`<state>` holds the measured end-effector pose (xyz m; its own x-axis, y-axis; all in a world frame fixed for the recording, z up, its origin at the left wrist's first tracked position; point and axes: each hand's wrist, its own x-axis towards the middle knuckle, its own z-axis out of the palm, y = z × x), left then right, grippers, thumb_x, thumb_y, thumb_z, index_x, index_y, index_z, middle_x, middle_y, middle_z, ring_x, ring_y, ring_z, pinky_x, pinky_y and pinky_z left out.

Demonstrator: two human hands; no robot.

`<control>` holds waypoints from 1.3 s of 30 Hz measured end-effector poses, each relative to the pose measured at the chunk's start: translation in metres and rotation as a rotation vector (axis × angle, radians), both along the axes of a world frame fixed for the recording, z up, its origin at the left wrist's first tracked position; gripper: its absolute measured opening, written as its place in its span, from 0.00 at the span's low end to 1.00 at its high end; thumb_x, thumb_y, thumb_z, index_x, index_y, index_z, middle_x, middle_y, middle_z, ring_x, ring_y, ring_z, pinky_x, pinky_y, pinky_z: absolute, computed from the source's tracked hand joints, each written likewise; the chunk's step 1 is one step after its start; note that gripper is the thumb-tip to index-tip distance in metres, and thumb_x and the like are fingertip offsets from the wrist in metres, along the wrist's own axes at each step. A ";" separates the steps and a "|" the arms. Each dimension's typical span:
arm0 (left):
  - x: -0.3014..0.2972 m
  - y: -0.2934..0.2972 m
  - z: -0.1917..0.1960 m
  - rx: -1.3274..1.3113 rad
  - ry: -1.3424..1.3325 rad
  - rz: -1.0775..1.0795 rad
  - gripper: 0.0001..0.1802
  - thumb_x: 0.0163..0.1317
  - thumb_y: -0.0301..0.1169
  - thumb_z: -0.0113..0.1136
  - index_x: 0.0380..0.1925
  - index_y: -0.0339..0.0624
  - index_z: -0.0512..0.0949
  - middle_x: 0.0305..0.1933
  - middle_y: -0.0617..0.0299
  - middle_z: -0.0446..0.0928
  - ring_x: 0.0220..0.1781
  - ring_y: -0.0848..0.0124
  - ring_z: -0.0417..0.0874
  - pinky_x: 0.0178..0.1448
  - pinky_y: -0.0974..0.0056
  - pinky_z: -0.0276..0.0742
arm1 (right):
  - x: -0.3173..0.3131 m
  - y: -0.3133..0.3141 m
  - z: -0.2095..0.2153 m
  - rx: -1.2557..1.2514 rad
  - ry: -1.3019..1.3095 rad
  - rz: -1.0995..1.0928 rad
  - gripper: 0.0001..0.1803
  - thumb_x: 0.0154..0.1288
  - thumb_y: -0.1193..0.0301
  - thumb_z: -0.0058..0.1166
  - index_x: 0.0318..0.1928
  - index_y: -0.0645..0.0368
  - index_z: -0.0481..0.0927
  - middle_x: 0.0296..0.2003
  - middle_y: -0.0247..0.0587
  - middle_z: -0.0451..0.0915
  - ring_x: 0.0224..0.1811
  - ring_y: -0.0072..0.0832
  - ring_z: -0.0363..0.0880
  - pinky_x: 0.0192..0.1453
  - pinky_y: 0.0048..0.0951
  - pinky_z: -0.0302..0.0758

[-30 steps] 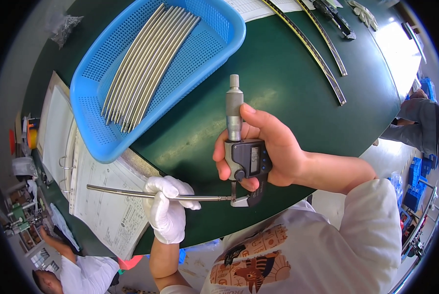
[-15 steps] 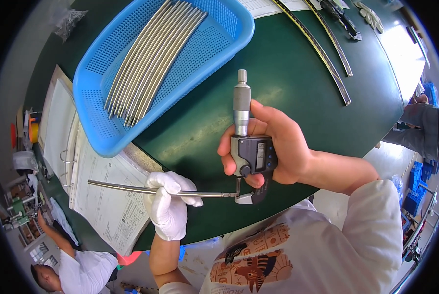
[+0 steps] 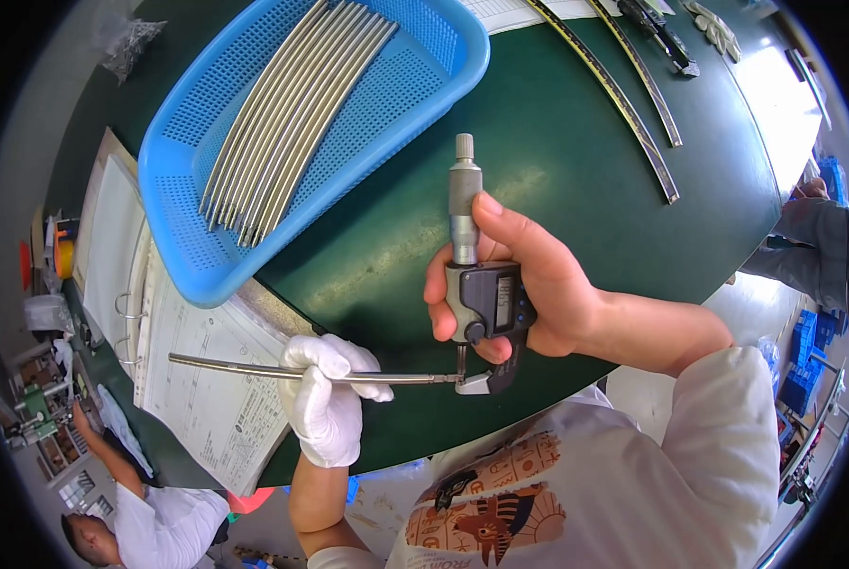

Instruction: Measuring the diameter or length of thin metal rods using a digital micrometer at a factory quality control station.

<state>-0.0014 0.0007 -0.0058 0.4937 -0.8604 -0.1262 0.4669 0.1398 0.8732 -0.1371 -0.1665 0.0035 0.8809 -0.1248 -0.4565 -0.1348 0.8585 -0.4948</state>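
In a white glove, my left hand (image 3: 325, 412) pinches a thin steel rod (image 3: 230, 365) around its middle, so it lies roughly level above the table. The rod's right end, which has narrow grooves, sits in the measuring gap of a digital micrometer (image 3: 478, 299). My bare right hand (image 3: 562, 284) wraps around the micrometer frame, which stands with its knob pointing away from me. The thumb rests against the barrel, near the thimble. Whether both measuring faces touch the rod is too small to tell.
A blue perforated basket (image 3: 348, 185) holds several similar rods (image 3: 296, 123) at the far left. An open ring binder with printed sheets (image 3: 211, 412) lies beneath it. Two long scale strips (image 3: 623, 109), a black tool (image 3: 666, 43) and a glove (image 3: 715, 33) lie far right. A co-worker (image 3: 164, 522) sits lower left.
My right thumb has shifted onto the micrometer's barrel, and the thimble end has tipped slightly left. The display reading looks different. The rod and my left hand have barely moved.
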 end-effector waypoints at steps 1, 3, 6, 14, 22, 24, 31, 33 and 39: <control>0.000 0.000 0.000 0.000 0.001 -0.001 0.10 0.58 0.35 0.48 0.25 0.40 0.67 0.17 0.54 0.69 0.15 0.67 0.71 0.22 0.66 0.70 | 0.000 0.000 0.000 0.007 0.002 0.003 0.37 0.59 0.40 0.26 0.32 0.63 0.74 0.23 0.45 0.76 0.12 0.24 0.68 0.14 0.19 0.67; 0.000 0.001 0.000 0.008 -0.006 0.010 0.10 0.58 0.35 0.48 0.25 0.40 0.67 0.16 0.55 0.69 0.15 0.67 0.71 0.21 0.66 0.70 | 0.001 0.000 -0.001 0.010 0.006 0.001 0.37 0.59 0.40 0.26 0.31 0.63 0.74 0.23 0.45 0.76 0.12 0.24 0.68 0.15 0.19 0.67; 0.000 0.001 -0.001 0.006 -0.013 0.005 0.10 0.59 0.35 0.48 0.25 0.40 0.67 0.16 0.55 0.68 0.14 0.67 0.71 0.20 0.66 0.69 | 0.000 -0.001 0.001 0.010 -0.002 0.011 0.37 0.59 0.40 0.25 0.32 0.63 0.74 0.23 0.46 0.76 0.12 0.24 0.69 0.15 0.19 0.67; -0.001 -0.001 0.000 0.003 -0.007 0.012 0.10 0.58 0.35 0.49 0.25 0.40 0.67 0.17 0.55 0.68 0.14 0.68 0.71 0.20 0.66 0.69 | -0.001 0.000 -0.001 0.002 -0.024 0.011 0.38 0.59 0.40 0.24 0.33 0.64 0.74 0.24 0.46 0.76 0.13 0.24 0.69 0.15 0.19 0.67; 0.000 0.000 0.000 -0.003 -0.008 0.005 0.11 0.58 0.35 0.49 0.25 0.39 0.67 0.17 0.55 0.69 0.15 0.68 0.71 0.21 0.66 0.70 | 0.000 0.001 -0.001 0.073 0.001 -0.001 0.39 0.60 0.40 0.20 0.35 0.64 0.73 0.24 0.47 0.76 0.14 0.26 0.69 0.16 0.20 0.68; -0.001 0.000 0.000 0.001 -0.009 0.015 0.11 0.58 0.35 0.49 0.25 0.39 0.67 0.17 0.55 0.69 0.15 0.67 0.71 0.21 0.66 0.71 | 0.000 0.000 -0.001 0.089 0.013 -0.007 0.39 0.60 0.40 0.20 0.35 0.64 0.73 0.25 0.48 0.76 0.15 0.26 0.69 0.16 0.21 0.68; -0.002 0.000 0.001 0.012 -0.026 -0.003 0.11 0.58 0.35 0.49 0.25 0.39 0.67 0.18 0.54 0.69 0.15 0.67 0.71 0.22 0.66 0.71 | 0.000 0.001 0.000 0.084 0.013 -0.008 0.38 0.59 0.40 0.23 0.34 0.64 0.73 0.25 0.47 0.76 0.15 0.25 0.69 0.17 0.21 0.68; -0.002 -0.001 0.001 0.010 -0.027 0.003 0.11 0.58 0.35 0.49 0.25 0.39 0.66 0.17 0.54 0.69 0.15 0.67 0.71 0.22 0.66 0.70 | 0.000 0.001 -0.001 0.076 0.012 -0.009 0.38 0.58 0.40 0.24 0.34 0.64 0.73 0.25 0.47 0.76 0.14 0.25 0.69 0.16 0.21 0.68; -0.002 -0.001 0.000 -0.005 -0.026 -0.009 0.10 0.59 0.34 0.48 0.25 0.40 0.67 0.17 0.55 0.69 0.15 0.68 0.71 0.22 0.67 0.70 | 0.000 0.002 0.002 0.049 0.005 0.002 0.35 0.58 0.40 0.29 0.31 0.62 0.72 0.22 0.41 0.76 0.11 0.22 0.65 0.18 0.20 0.65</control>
<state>-0.0037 0.0002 -0.0059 0.4890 -0.8654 -0.1095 0.4457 0.1400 0.8841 -0.1370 -0.1649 0.0054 0.8789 -0.1005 -0.4663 -0.1385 0.8816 -0.4512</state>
